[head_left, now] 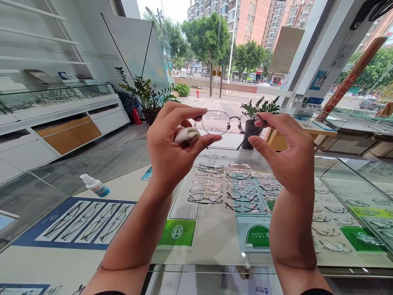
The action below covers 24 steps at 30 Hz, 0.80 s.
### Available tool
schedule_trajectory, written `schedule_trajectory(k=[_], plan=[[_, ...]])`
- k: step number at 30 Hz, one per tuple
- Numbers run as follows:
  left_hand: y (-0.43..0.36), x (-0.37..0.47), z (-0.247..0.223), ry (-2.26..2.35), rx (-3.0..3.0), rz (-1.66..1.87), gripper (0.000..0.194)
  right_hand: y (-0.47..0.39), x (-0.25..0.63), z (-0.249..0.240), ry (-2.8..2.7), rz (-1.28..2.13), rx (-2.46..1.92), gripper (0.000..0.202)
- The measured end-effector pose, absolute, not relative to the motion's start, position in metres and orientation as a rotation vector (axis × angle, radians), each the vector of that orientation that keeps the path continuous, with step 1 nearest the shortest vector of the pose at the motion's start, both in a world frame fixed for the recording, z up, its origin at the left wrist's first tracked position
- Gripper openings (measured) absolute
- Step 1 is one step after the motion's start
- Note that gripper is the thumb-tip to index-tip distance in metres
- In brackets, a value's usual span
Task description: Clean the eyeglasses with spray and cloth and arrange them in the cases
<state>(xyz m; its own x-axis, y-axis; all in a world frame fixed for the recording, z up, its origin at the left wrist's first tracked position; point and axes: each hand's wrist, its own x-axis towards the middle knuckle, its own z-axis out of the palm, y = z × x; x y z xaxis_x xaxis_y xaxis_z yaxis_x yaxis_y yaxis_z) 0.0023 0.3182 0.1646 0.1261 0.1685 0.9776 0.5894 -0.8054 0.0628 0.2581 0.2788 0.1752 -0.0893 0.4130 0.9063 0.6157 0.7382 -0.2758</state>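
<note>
A pair of thin dark-rimmed eyeglasses point(235, 119) is held up in front of me, over the glass display counter point(211, 258). My left hand point(175, 143) pinches the left end of the frame between thumb and fingers. Tucked in that same palm is a crumpled pale cloth point(186, 135). At the other end, my right hand point(285, 149) grips the rim with thumb and forefinger. Both lenses face the window, and the temples point partly downward behind the frame.
A small white spray bottle point(95, 185) with a blue label stands on the counter at left. Rows of spectacles point(208, 184) lie beneath the glass. Potted plants point(150, 96) stand beyond the counter, before the glass door. A wall showcase point(61, 98) runs along the left.
</note>
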Motion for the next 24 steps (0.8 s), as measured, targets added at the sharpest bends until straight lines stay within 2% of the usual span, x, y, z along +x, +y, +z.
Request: schedule_trajectory(k=[13, 19, 24], plan=[[0.3175, 0.0074, 0.1616, -0.774, -2.079, -1.821, 0.054, 0.2836, 0.2618, 0.1735, -1.728, -0.233, -0.825, 0.036], [0.3194, 0.0092, 0.1592, -0.775, -2.052, -1.78, 0.051, 0.2851, 0.2642, 0.1734, -1.75, -0.208, -0.828, 0.036], [0.3216, 0.0088, 0.1571, -0.752, -2.047, -1.699, 0.057, 0.2877, 0.2666, 0.1722, -1.757, -0.162, -0.823, 0.039]])
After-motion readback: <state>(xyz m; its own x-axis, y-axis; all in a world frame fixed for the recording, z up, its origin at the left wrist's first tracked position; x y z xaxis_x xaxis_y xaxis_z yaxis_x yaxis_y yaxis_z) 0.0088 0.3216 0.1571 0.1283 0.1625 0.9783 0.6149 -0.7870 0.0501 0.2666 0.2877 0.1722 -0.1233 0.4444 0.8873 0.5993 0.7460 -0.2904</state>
